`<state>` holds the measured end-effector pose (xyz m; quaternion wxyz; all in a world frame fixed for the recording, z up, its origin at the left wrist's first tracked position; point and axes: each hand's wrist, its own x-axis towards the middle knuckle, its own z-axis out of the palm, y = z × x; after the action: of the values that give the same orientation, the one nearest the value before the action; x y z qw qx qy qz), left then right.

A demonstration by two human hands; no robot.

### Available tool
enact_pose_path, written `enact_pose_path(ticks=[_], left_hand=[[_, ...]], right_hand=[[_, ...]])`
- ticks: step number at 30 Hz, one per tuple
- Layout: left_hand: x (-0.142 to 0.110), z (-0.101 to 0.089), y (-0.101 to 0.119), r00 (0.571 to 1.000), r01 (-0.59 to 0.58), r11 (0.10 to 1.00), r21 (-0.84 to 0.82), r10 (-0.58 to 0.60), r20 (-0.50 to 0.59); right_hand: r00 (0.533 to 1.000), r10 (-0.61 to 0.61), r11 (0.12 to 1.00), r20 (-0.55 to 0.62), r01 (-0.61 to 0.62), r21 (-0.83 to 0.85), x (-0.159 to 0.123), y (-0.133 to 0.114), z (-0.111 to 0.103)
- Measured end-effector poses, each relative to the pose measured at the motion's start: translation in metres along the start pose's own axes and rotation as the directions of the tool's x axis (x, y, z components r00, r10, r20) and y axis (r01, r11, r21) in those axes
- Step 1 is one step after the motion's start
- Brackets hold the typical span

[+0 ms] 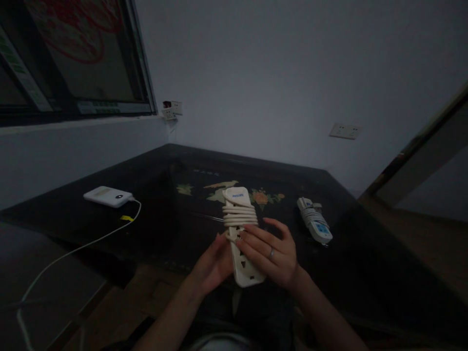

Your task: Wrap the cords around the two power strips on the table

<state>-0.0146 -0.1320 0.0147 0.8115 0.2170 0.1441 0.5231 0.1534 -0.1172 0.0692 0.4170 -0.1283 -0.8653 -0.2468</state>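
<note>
A white power strip (246, 270) with blue lettering near its far end is held over the table's front edge. Its white cord (239, 214) is wound in several turns around the strip's upper half. My left hand (215, 263) grips the strip from the left and below, its fingers partly hidden behind it. Across the sockets lie the fingers of my right hand (272, 251), pressed on the strip's face just under the coils. A ring shows on one right finger.
A second power strip (315, 222), bound with its cord, lies on the dark table (292, 180) at right. At left lies a white power bank (108, 196), its cable (91, 242) running off the table near a yellow scrap (126, 218). Wall sockets (344, 130) are behind.
</note>
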Motion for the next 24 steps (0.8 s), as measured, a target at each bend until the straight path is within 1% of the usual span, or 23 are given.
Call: enact_pose_path(ticks=[2,4,6,8,10,11,13,15,17,19,21,23,24], left_hand=[[0.002,-0.006,0.003,0.999,0.043,0.999,-0.006,-0.043,0.000],[0.003,-0.011,0.004,0.997,0.075,0.997,-0.003,-0.075,-0.009],[0.004,-0.014,0.004,0.997,0.076,0.997,0.024,-0.075,-0.022],[0.003,-0.017,0.004,0.998,0.051,0.995,0.086,-0.048,-0.033],[0.000,-0.017,0.003,0.999,0.017,0.987,0.161,-0.012,-0.035],[-0.002,-0.017,0.003,0.999,0.004,0.981,0.194,0.004,-0.040],[-0.004,-0.015,0.002,0.997,-0.024,0.970,0.242,0.041,-0.068],[-0.006,-0.011,0.001,0.989,-0.062,0.960,0.272,0.095,-0.110],[-0.006,-0.006,0.000,0.979,-0.113,0.947,0.301,0.158,-0.127],[-0.006,-0.004,-0.003,0.965,-0.177,0.917,0.358,0.233,-0.120],[-0.005,-0.006,-0.005,0.942,-0.245,0.856,0.455,0.322,-0.097],[-0.005,-0.011,-0.006,0.906,-0.303,0.754,0.583,0.417,-0.068],[-0.004,-0.014,-0.006,0.884,-0.328,0.691,0.644,0.464,-0.047]], right_hand=[[0.998,-0.055,0.998,0.030,0.054,0.034,-0.001,-0.002,-0.003],[0.995,-0.079,0.995,0.057,0.075,0.061,-0.004,-0.003,-0.004],[0.993,-0.084,0.995,0.087,0.078,0.066,-0.008,-0.004,-0.006],[0.995,-0.066,0.997,0.077,0.063,0.033,-0.014,-0.004,-0.008],[1.000,0.003,0.999,0.022,-0.002,-0.045,-0.021,-0.005,-0.009],[0.998,0.058,0.994,-0.012,-0.059,-0.090,-0.026,-0.005,-0.009],[0.981,0.184,0.969,-0.065,-0.193,-0.157,-0.035,-0.007,-0.007],[0.945,0.317,0.931,-0.081,-0.326,-0.162,-0.042,-0.010,-0.004],[0.897,0.434,0.887,-0.090,-0.442,-0.133,-0.046,-0.014,0.000],[0.862,0.498,0.856,-0.092,-0.506,-0.109,-0.047,-0.018,0.001],[0.857,0.511,0.854,-0.058,-0.515,-0.079,-0.046,-0.020,0.000],[0.849,0.526,0.851,0.054,-0.526,-0.011,-0.045,-0.022,-0.003],[0.827,0.547,0.831,0.131,-0.555,0.036,-0.044,-0.022,-0.005]])
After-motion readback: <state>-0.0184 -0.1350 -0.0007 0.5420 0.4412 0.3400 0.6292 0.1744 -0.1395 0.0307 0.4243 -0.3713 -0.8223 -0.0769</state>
